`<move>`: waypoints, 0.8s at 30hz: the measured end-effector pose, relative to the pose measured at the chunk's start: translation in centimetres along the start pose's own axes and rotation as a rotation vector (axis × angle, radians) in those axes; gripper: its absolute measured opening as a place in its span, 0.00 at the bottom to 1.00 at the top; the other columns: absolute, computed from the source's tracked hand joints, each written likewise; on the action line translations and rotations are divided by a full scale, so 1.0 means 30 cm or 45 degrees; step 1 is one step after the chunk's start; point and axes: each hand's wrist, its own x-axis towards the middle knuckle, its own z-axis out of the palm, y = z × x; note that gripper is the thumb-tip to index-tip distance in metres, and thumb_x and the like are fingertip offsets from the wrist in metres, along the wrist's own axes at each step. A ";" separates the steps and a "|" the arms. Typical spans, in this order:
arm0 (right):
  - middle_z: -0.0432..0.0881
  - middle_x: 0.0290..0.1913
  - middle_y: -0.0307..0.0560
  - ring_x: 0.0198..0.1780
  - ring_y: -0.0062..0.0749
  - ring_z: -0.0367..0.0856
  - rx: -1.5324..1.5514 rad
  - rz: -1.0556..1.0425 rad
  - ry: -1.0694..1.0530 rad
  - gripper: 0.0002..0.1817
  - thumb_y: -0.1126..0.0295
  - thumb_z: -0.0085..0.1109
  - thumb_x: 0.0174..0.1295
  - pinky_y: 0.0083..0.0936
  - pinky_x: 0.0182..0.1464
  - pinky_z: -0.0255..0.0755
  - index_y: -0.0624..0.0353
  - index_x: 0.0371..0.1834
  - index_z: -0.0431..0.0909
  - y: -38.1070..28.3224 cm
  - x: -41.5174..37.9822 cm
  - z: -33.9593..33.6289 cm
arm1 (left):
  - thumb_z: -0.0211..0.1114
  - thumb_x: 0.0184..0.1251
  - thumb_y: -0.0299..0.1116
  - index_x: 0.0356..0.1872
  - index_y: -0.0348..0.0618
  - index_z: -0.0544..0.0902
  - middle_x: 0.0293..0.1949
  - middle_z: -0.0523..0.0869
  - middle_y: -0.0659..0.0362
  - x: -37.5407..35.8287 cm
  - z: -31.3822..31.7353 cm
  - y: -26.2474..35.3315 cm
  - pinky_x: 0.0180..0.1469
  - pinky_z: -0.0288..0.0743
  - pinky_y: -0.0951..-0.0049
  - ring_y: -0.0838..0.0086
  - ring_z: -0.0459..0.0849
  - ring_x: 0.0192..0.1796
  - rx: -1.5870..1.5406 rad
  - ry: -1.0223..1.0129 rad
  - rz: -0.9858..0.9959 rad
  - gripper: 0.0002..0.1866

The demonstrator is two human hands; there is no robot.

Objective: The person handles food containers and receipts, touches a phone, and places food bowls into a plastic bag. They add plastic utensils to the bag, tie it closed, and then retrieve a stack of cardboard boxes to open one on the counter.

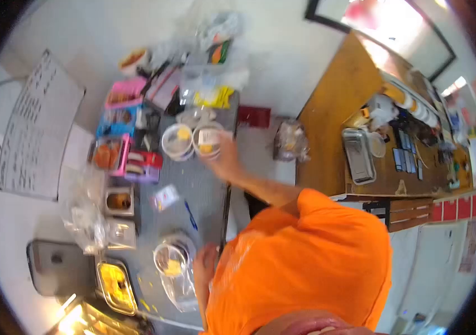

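My right hand [221,155] is closed on a clear plastic tub [205,146] with a white label and something yellow inside. Touching it on the left is a second clear tub [177,143], also with yellow contents. My left hand [205,261] is low by the table's edge, its fingers loosely bent and blurred, with nothing visible in them. Beside it stand clear tubs [170,259] with a yellow piece inside, above a crumpled clear plastic bag [181,291]. A blue pen [191,215] and a small printed card [164,197] lie between the two hands.
On the grey table [154,223] stand a steel tray of yellow food [116,286], small steel containers [119,201], a pink-rimmed container [109,153] and plastic bags [86,215]. A yellow packet [214,97] lies beyond the tubs. A wooden desk [327,123] holds a steel tray [359,156].
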 end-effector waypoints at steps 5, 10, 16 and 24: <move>0.59 0.68 0.61 0.69 0.47 0.58 0.243 0.998 -0.396 0.48 0.42 0.66 0.48 0.42 0.66 0.56 0.59 0.68 0.59 0.338 0.369 -0.154 | 0.57 0.68 0.47 0.65 0.37 0.66 0.63 0.72 0.53 0.533 0.180 0.084 0.66 0.59 0.69 0.69 0.68 0.65 -0.975 -0.035 -0.555 0.31; 0.48 0.74 0.55 0.71 0.49 0.53 0.286 1.321 -0.940 0.45 0.39 0.58 0.54 0.59 0.64 0.52 0.49 0.71 0.56 0.505 0.417 -0.079 | 0.56 0.63 0.59 0.70 0.49 0.59 0.71 0.57 0.56 0.969 0.362 0.020 0.67 0.54 0.55 0.66 0.53 0.73 -1.053 0.260 -0.772 0.39; 0.75 0.56 0.49 0.56 0.35 0.73 0.812 1.297 -1.368 0.35 0.62 0.67 0.52 0.33 0.57 0.68 0.56 0.64 0.66 0.722 0.295 0.112 | 0.54 0.65 0.51 0.62 0.46 0.67 0.57 0.75 0.54 1.143 0.407 0.014 0.57 0.72 0.55 0.60 0.76 0.57 -1.650 0.215 -0.697 0.29; 0.67 0.62 0.50 0.61 0.39 0.69 0.747 1.173 -1.228 0.47 0.57 0.70 0.46 0.34 0.57 0.69 0.51 0.70 0.54 0.493 0.198 -0.141 | 0.59 0.63 0.40 0.62 0.42 0.66 0.56 0.74 0.52 0.921 0.432 0.068 0.56 0.73 0.56 0.60 0.75 0.56 -1.660 0.373 -0.673 0.28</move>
